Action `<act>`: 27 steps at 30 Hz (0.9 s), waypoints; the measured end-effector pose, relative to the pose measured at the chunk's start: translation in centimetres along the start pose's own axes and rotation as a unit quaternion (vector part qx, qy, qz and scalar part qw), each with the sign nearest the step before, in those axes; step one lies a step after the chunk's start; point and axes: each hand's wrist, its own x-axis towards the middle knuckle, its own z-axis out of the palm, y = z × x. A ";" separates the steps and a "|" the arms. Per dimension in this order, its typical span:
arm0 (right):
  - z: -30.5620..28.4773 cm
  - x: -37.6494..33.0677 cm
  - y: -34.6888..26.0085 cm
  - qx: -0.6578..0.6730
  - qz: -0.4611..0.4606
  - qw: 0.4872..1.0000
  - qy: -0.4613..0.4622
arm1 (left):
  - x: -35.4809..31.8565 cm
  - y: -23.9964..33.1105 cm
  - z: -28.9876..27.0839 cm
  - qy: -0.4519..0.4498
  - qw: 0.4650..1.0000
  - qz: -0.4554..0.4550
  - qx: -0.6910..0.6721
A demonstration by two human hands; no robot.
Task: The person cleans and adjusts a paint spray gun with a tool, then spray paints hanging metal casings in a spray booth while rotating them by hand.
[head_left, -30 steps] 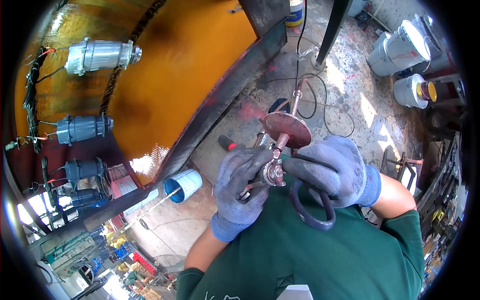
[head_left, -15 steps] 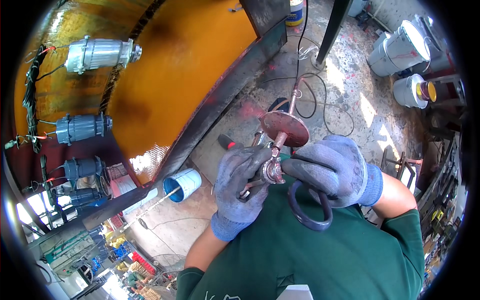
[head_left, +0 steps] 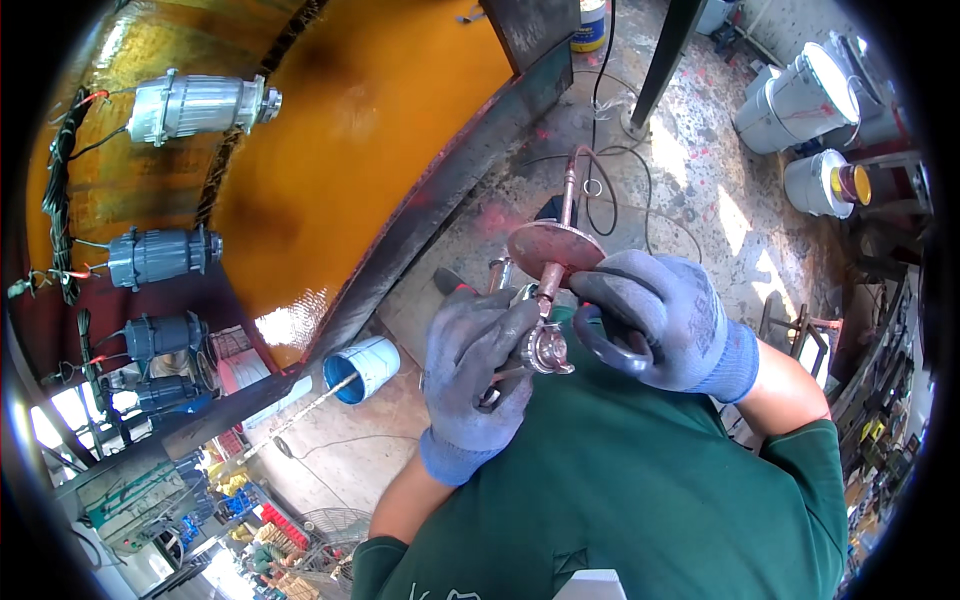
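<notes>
My left hand [head_left: 475, 370], in a blue-grey glove with dark coating, is wrapped round a metal spray gun [head_left: 547, 350]. The gun's round nozzle end sticks out on the right of my fingers. From the gun extends a red-stained round cup lid [head_left: 552, 247] with a thin suction tube [head_left: 569, 195] that bends at its far end. My right hand [head_left: 655, 320], gloved alike, is closed round scissors [head_left: 615, 352]. One dark loop handle shows below my fingers, while the blades are hidden or too small to make out beside the lid's stem.
An orange-yellow curved panel [head_left: 370, 130] with a dark steel edge fills the left, carrying several grey motor-like units [head_left: 190, 108]. A blue-lined bucket [head_left: 375, 365] with a stick stands below. Grey buckets [head_left: 800, 100] stand at right. A black cable [head_left: 648, 190] lies on the stained floor.
The spray gun's lid and tube have tilted and shifted slightly left. My right hand has moved up toward the lid's stem, and the scissors' loop has turned and risen.
</notes>
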 end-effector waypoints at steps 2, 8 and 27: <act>-1.2 0.3 -0.4 0.029 -0.026 0.999 -0.013 | -0.2 -0.1 0.1 0.000 1.000 -0.008 -0.003; -1.3 0.6 0.2 0.067 -0.085 0.994 -0.020 | -0.2 -0.4 0.4 -0.002 0.999 -0.031 -0.014; -1.5 1.6 1.9 0.100 -0.133 0.985 -0.043 | 0.8 -1.0 0.3 -0.023 0.998 0.006 -0.059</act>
